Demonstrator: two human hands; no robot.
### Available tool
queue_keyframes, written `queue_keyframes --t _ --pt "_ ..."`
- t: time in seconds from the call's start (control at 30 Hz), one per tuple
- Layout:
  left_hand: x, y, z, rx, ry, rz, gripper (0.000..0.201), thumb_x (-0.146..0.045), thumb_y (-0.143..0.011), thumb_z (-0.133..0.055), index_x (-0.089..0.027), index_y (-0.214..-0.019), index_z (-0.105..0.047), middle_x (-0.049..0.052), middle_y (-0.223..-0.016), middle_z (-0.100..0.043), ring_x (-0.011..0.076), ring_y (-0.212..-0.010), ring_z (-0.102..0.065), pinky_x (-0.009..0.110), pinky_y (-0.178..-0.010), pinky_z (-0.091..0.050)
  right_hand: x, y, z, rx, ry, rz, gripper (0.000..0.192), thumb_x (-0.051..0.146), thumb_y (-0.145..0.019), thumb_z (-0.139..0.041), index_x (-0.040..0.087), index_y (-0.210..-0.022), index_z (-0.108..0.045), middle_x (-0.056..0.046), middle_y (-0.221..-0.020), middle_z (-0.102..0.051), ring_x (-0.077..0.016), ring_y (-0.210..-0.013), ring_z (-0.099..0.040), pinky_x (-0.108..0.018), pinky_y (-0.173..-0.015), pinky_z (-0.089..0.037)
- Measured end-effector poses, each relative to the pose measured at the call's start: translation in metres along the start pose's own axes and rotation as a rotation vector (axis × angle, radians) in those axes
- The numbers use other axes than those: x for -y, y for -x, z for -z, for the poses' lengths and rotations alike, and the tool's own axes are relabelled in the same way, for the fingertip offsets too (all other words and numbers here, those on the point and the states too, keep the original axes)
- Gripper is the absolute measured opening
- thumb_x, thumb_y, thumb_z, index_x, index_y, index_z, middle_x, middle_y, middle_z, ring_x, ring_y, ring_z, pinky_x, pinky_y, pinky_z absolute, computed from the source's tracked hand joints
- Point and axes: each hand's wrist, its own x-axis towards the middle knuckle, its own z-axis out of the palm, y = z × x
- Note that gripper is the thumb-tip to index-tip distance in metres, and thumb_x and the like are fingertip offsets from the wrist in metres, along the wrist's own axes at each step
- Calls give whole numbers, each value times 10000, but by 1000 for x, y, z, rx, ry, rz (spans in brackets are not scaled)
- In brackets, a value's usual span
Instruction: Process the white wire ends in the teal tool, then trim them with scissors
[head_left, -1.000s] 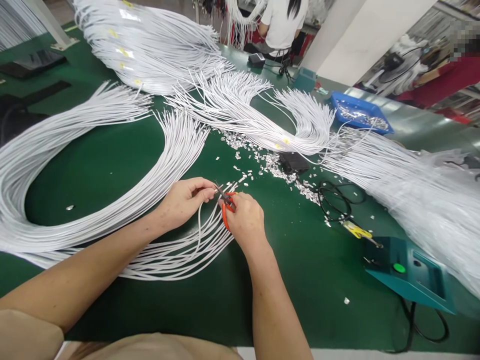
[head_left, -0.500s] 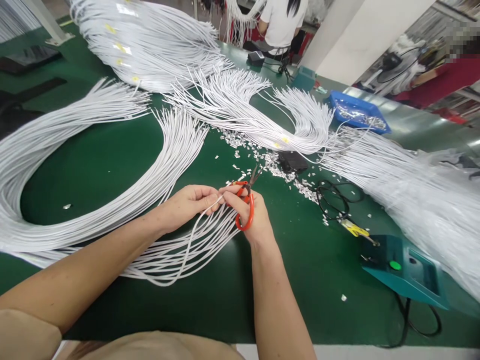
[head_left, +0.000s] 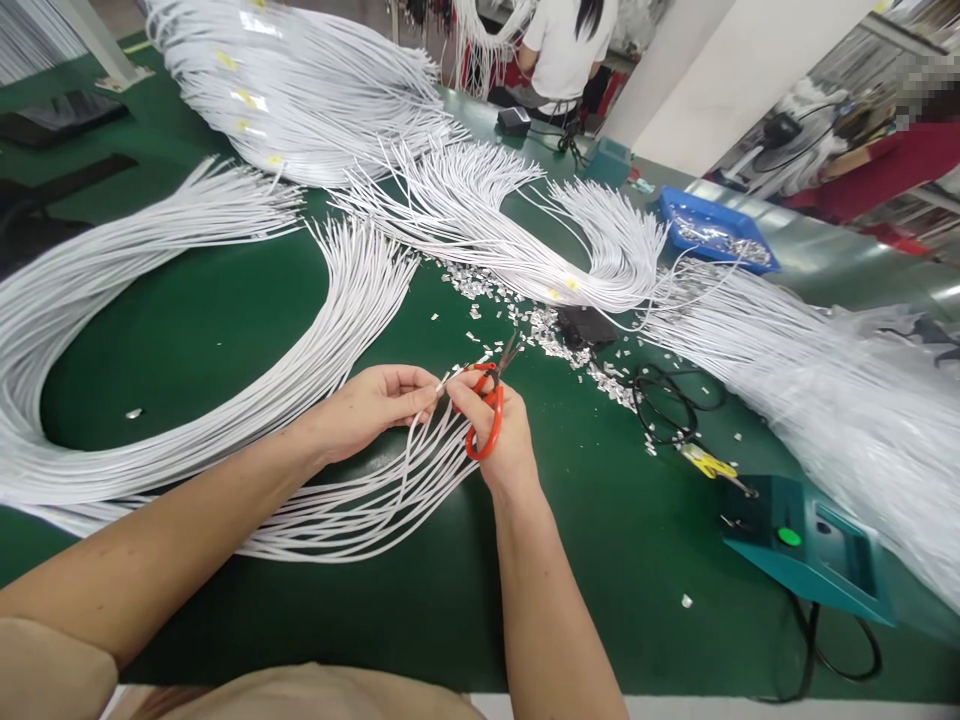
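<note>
My left hand [head_left: 371, 405] pinches the end of a single white cable [head_left: 420, 425] near the middle of the green table [head_left: 600, 520]. My right hand [head_left: 502, 435] touches that cable end with its fingertips and holds red-handled scissors [head_left: 487, 405], blades pointing up and away to the right. Under both hands lies a curved bundle of white cables [head_left: 352, 510]. A trail of small white cut scraps [head_left: 540, 325] lies just beyond the hands.
Large loops of white cables [head_left: 150, 290] cover the left and back of the table, more [head_left: 810, 380] lie at the right. A teal device [head_left: 814, 555] with a green button, a black cord [head_left: 671, 400], a blue tray [head_left: 712, 235]. A person sits at the far end.
The scissors swung from pointing left at the cable end to pointing up and right. My left hand lifted one cable out of the bundle, and both hands now meet at its tip.
</note>
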Motion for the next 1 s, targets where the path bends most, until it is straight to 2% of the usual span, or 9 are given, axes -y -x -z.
queue_keyframes --t 0.2,0.47,0.6,0.7,0.8,1.0 --pt "1 -1 0 29 -116 -76 296 -412 -815 -595 -162 -663 -551 -9 -647 -496 97 -588 -415 232 -579 -351 1 1 -3 -47 -19 -62 200 321 -702 -696 201 -858 -733 -7 -757 -651 -140 -709 -567 -277 -709 -442" --pt "0 2 -1 71 -131 -38 355 -445 -846 -541 -173 -622 -501 -17 -630 -436 104 -576 -363 237 -571 -321 3 2 -4 -58 -56 -65 132 298 -690 -708 189 -760 -733 -11 -730 -658 -145 -699 -580 -283 -701 -455" --pt "-1 2 0 81 -80 25 338 -451 -818 -578 -171 -634 -538 -14 -617 -448 106 -576 -390 229 -557 -342 6 3 -4 -76 -41 -72 106 279 -688 -700 183 -723 -727 -11 -729 -662 -148 -713 -587 -281 -695 -447" --pt "1 0 1 30 -41 40 270 -425 -765 -658 -165 -714 -604 -7 -665 -512 97 -588 -442 227 -576 -391 6 4 -5 -115 -35 -67 106 276 -694 -689 180 -726 -721 -4 -713 -650 -137 -690 -573 -272 -676 -439" --pt "4 -1 1 -74 -69 -18 249 -374 -697 -739 -171 -812 -653 -1 -700 -584 102 -610 -510 240 -625 -440 6 4 -7 -127 -37 -59 106 273 -699 -674 181 -731 -716 -1 -696 -639 -133 -673 -561 -268 -661 -434" --pt "2 2 -2 -94 -272 -105 243 -392 -805 -625 -162 -727 -642 -4 -680 -618 89 -589 -530 233 -655 -444 4 4 -11 -134 -62 -39 64 234 -692 -647 190 -681 -694 13 -666 -620 -121 -649 -536 -261 -660 -427"
